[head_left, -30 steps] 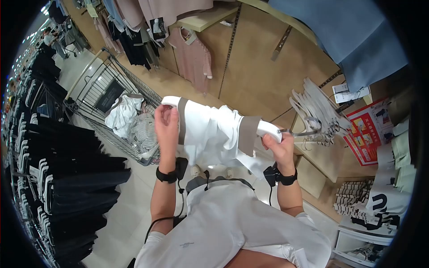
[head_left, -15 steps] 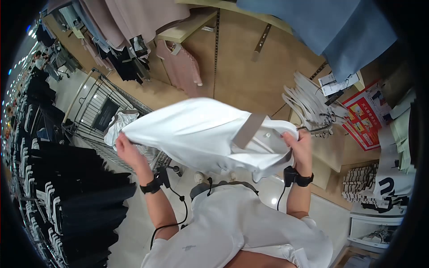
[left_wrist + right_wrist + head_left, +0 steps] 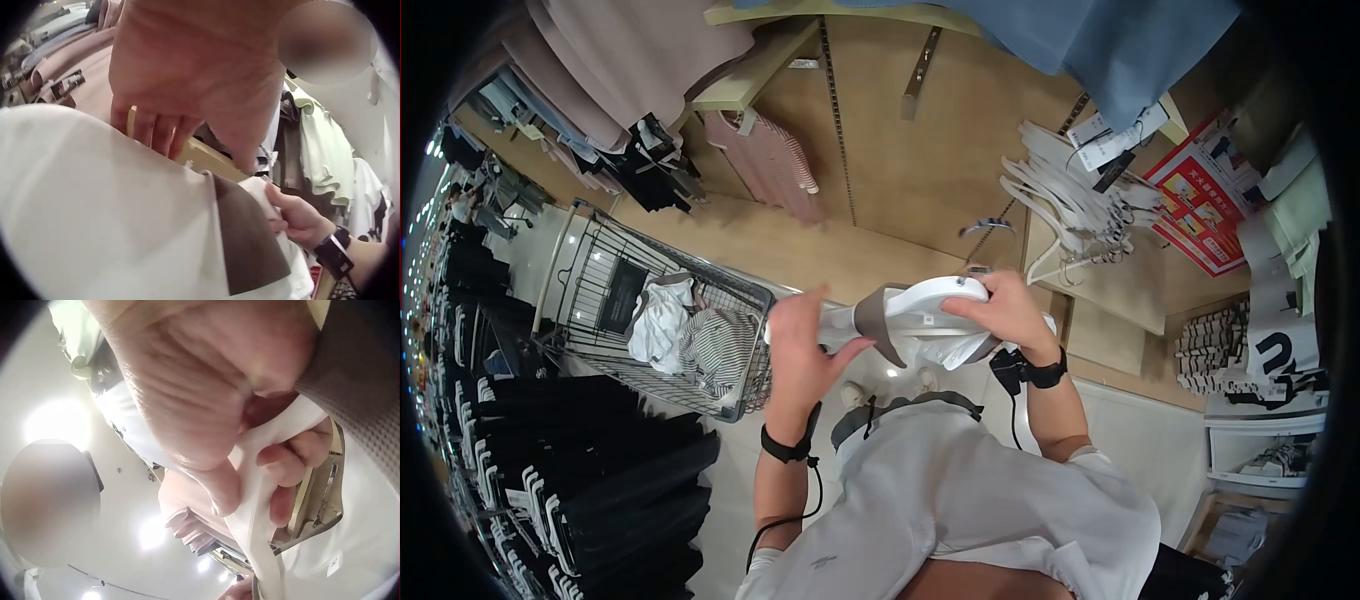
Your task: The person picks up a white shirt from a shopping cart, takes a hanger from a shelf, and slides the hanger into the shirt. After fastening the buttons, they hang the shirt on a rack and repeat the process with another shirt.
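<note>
In the head view, a white garment (image 3: pixel 940 352) with taupe trim (image 3: pixel 876 326) hangs between my two hands, seen nearly edge-on. My right hand (image 3: pixel 1005 308) grips a white hanger (image 3: pixel 942 290) at the garment's opening; its metal hook points away from me. From the right wrist, thumb and fingers curl round the white hanger bar (image 3: pixel 253 515). My left hand (image 3: pixel 798 345) is at the garment's other end, thumb spread out from the fingers. In the left wrist view its fingers (image 3: pixel 164 130) reach down behind the white cloth (image 3: pixel 94 200), their tips hidden.
A shopping cart (image 3: pixel 580 325) holding a white garment and a striped one (image 3: pixel 718 345) stands at left. Dark clothes (image 3: pixel 615 470) on a rack fill the near left. Empty white hangers (image 3: pixel 1065 195) hang on the wall beside a red sign (image 3: pixel 1200 195).
The left hand let go of the garment's stretched-out end and came in toward the right hand. The cloth, spread wide before, is now seen edge-on. The head view has shifted.
</note>
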`<move>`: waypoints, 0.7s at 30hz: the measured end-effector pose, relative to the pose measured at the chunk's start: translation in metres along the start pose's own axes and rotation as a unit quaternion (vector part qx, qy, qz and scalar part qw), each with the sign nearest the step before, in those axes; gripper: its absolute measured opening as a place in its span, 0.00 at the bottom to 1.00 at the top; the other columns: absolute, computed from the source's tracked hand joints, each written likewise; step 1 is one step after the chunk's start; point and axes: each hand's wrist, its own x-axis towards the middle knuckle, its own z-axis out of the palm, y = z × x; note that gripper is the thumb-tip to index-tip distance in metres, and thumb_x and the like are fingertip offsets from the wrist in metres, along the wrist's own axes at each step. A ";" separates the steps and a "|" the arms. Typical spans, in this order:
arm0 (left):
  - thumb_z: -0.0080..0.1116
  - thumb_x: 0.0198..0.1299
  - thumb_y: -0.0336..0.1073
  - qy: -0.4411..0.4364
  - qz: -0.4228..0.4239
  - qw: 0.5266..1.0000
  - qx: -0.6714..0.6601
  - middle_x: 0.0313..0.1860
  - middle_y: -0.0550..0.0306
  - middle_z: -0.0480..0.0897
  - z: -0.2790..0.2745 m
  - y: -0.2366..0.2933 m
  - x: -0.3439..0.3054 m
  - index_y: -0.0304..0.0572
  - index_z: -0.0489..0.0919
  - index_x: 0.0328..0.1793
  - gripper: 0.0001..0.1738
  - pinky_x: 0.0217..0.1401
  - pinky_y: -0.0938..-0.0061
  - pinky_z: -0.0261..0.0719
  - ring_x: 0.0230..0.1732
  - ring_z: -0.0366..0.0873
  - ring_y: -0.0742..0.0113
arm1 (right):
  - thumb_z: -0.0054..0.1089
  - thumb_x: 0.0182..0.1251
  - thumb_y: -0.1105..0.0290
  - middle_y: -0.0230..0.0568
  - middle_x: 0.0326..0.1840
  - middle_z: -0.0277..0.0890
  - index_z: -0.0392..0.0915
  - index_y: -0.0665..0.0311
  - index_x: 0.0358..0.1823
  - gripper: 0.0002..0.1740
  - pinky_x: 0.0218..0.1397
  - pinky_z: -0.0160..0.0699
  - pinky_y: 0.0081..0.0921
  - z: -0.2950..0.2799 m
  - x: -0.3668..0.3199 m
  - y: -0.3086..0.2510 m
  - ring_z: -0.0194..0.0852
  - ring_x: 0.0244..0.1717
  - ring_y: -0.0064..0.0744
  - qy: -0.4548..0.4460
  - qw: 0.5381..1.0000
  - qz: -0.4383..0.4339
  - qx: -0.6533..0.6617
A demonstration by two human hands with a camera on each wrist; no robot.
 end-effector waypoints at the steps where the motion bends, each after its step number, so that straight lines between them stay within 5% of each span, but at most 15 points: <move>1: 0.73 0.49 0.43 -0.001 0.002 1.000 -0.002 0.46 0.44 0.79 0.010 0.004 -0.001 0.33 0.76 0.55 0.31 0.53 0.60 0.73 0.49 0.76 0.45 | 0.72 0.59 0.61 0.39 0.31 0.83 0.84 0.68 0.42 0.18 0.37 0.77 0.23 0.002 0.000 -0.004 0.77 0.30 0.21 -0.003 1.000 0.012 0.002; 3: 0.74 0.46 0.47 -0.095 -0.019 0.995 -0.012 0.40 0.46 0.79 0.030 0.007 -0.005 0.34 0.77 0.51 0.31 0.47 0.59 0.74 0.43 0.77 0.46 | 0.72 0.59 0.60 0.40 0.32 0.83 0.83 0.67 0.45 0.19 0.39 0.77 0.23 0.008 0.002 0.003 0.77 0.31 0.22 -0.010 1.000 0.005 0.028; 4: 0.73 0.48 0.47 -0.071 0.002 0.997 -0.004 0.34 0.49 0.80 0.034 0.010 -0.001 0.36 0.77 0.46 0.27 0.41 0.61 0.76 0.37 0.78 0.50 | 0.72 0.59 0.60 0.40 0.32 0.84 0.83 0.67 0.46 0.20 0.39 0.77 0.24 0.010 0.002 0.002 0.78 0.31 0.22 -0.017 0.999 -0.005 0.030; 8: 0.71 0.51 0.49 -0.118 -0.039 0.992 0.014 0.30 0.50 0.80 0.036 0.019 0.003 0.37 0.77 0.43 0.24 0.39 0.61 0.77 0.34 0.80 0.51 | 0.71 0.60 0.59 0.41 0.33 0.83 0.81 0.68 0.47 0.21 0.40 0.77 0.25 0.013 0.003 0.011 0.79 0.33 0.25 0.017 0.999 -0.007 0.034; 13: 0.68 0.54 0.50 -0.283 -0.123 0.951 0.036 0.28 0.48 0.81 0.044 0.012 0.018 0.37 0.77 0.42 0.23 0.36 0.60 0.77 0.35 0.81 0.50 | 0.68 0.62 0.58 0.44 0.33 0.82 0.80 0.69 0.45 0.20 0.39 0.76 0.26 0.018 0.011 0.032 0.79 0.33 0.27 0.027 0.993 0.063 0.091; 16: 0.68 0.55 0.50 -0.152 -0.025 0.988 0.002 0.31 0.47 0.82 0.045 -0.001 0.021 0.36 0.78 0.44 0.24 0.43 0.58 0.77 0.37 0.81 0.47 | 0.67 0.64 0.57 0.44 0.30 0.81 0.80 0.68 0.43 0.19 0.38 0.75 0.26 0.015 0.016 0.035 0.77 0.31 0.28 0.089 0.995 0.005 0.051; 17: 0.68 0.55 0.50 -0.148 -0.019 0.989 0.003 0.31 0.47 0.82 0.044 -0.010 0.024 0.36 0.78 0.44 0.24 0.43 0.58 0.77 0.37 0.81 0.47 | 0.66 0.65 0.59 0.35 0.25 0.77 0.80 0.67 0.41 0.16 0.32 0.70 0.22 0.010 0.022 0.037 0.72 0.26 0.21 0.114 0.992 -0.024 0.055; 18: 0.68 0.55 0.50 -0.120 -0.036 0.991 0.056 0.33 0.45 0.82 0.042 -0.022 0.026 0.35 0.78 0.46 0.25 0.48 0.58 0.75 0.40 0.80 0.46 | 0.65 0.67 0.61 0.27 0.19 0.72 0.80 0.66 0.40 0.14 0.25 0.65 0.17 0.004 0.028 0.036 0.67 0.21 0.14 0.139 0.987 -0.054 0.059; 21: 0.68 0.56 0.49 -0.053 -0.096 0.990 0.087 0.42 0.41 0.81 0.040 -0.054 0.021 0.32 0.77 0.51 0.28 0.56 0.57 0.71 0.47 0.77 0.43 | 0.63 0.68 0.59 0.27 0.19 0.72 0.81 0.67 0.40 0.15 0.25 0.63 0.18 -0.017 0.052 0.029 0.66 0.20 0.14 0.127 0.988 -0.071 0.059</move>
